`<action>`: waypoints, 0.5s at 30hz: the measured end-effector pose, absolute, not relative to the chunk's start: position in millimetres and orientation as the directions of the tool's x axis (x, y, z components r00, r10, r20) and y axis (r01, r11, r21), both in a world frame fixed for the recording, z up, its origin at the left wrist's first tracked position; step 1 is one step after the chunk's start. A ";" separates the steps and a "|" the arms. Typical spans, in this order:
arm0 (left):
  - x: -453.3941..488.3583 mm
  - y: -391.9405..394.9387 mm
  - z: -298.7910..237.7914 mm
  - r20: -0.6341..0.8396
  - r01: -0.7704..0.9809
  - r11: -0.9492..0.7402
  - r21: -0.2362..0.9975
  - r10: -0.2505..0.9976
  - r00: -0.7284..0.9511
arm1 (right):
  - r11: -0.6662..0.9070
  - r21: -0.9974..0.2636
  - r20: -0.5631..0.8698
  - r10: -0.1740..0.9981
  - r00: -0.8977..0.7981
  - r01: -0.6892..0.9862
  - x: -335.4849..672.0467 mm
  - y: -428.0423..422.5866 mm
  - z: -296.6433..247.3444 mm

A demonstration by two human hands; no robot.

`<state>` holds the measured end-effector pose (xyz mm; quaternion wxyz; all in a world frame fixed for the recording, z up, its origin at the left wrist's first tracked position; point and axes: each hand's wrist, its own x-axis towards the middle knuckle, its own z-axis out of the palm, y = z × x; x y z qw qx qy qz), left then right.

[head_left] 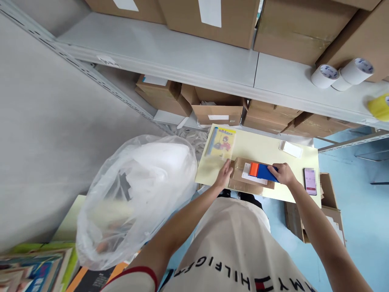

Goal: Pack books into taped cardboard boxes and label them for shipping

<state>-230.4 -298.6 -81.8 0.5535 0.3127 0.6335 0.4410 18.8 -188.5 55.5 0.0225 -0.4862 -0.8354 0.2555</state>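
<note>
A small brown cardboard box [245, 186] with a white label [246, 175] lies at the front edge of the pale yellow table [258, 140]. My left hand [224, 175] grips the left end of this box, fingers pressed along its side. In my right hand [283, 173] is a flat blue-and-orange hand tool [265, 172]. Its orange end lies over the label; I cannot make out its exact kind. A colourful picture booklet [222, 142] in a clear sleeve lies behind my left hand. To the right of my right hand is a phone [310, 181] with its screen lit.
A large clear plastic bag [142, 190] with white material bulges beside the table's left end. Shelves ahead hold cardboard boxes [212, 20] and tape rolls [325, 76]. A white card-like item [291, 149] lies at the table's back right. An open carton [330, 211] stands on the floor.
</note>
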 end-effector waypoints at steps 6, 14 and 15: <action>-224.6 -303.8 -58.9 -0.240 0.424 0.170 0.890 0.964 0.116 | 0.398 -0.429 -0.240 0.815 -0.528 0.810 19.9 -188.9 58.0; -212.6 -249.3 -28.3 -0.181 0.833 -0.253 0.492 0.907 0.381 | 0.407 -0.325 -0.363 0.780 -0.510 0.854 17.9 -180.8 63.3; -209.0 -248.0 -27.6 -0.192 0.847 -0.244 0.473 0.909 0.369 | 0.404 -0.298 -0.386 0.777 -0.497 0.865 19.4 -179.1 64.9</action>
